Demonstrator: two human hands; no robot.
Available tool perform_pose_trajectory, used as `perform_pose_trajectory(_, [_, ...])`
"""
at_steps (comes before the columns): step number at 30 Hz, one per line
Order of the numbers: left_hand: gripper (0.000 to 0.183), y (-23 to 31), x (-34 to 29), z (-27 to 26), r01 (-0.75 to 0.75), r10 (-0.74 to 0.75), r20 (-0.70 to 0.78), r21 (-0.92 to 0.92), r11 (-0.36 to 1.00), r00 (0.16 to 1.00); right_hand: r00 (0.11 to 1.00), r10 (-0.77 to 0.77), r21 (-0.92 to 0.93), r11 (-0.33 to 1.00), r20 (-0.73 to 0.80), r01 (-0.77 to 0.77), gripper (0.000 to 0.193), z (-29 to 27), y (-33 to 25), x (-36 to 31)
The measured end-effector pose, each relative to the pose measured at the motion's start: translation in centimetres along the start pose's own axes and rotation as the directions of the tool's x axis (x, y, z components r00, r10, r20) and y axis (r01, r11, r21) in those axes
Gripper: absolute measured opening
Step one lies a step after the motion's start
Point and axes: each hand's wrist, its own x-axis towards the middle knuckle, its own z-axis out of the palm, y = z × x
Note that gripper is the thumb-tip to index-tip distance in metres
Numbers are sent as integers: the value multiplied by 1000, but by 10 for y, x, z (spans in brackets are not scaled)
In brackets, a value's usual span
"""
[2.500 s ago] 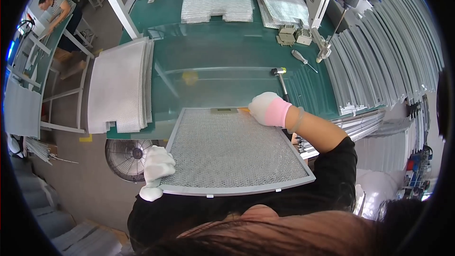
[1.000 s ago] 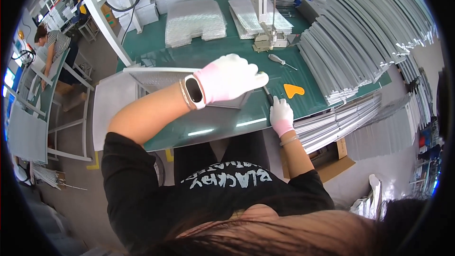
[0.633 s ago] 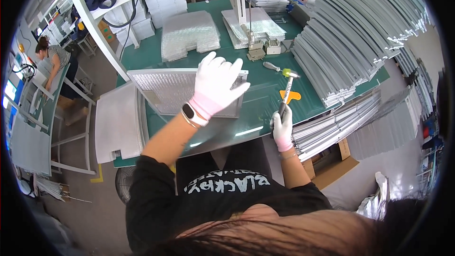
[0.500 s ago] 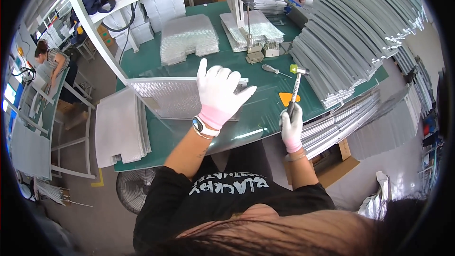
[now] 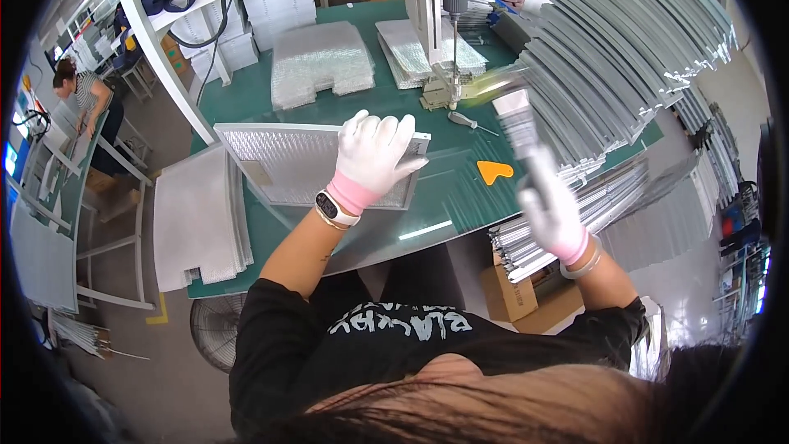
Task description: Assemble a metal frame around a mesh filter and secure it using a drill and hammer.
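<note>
A framed panel (image 5: 288,160) with a silvery textured face and a pale metal rim leans up on the green bench top. My left hand (image 5: 374,152), in a white glove with a pink cuff, is closed over its upper edge near the right corner, thumb out to the right. In my right hand (image 5: 552,210), gloved the same way, is a mallet (image 5: 519,119), its handle gripped and its greenish head smeared by motion. An orange flat triangular tool (image 5: 495,171) and a screwdriver (image 5: 464,120) lie on the bench between the panel and the mallet.
Tall stacks of grey metal strips (image 5: 612,74) stand along the right. A drill on a stand (image 5: 454,0) rises at the back. Silvery sheets (image 5: 320,62) lie behind the panel, with more sheets (image 5: 201,222) at left. A co-worker (image 5: 89,99) is at the far left bench.
My left hand has lowered and its fingers have curled over the panel edge. My right hand has swung right with the mallet, which now blurs. The view has shifted slightly.
</note>
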Motion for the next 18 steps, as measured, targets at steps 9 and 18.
perform_pose_trajectory(9, [60,-9,-3,2,-24,21,-43,-59,998,999,921,240,430,898,-306,-91,55,-6,-16,6])
perform_pose_trajectory(18, [55,-10,-4,2,-12,5,-83,-88,996,997,957,275,-4,961,90,-275,52,-30,-20,23])
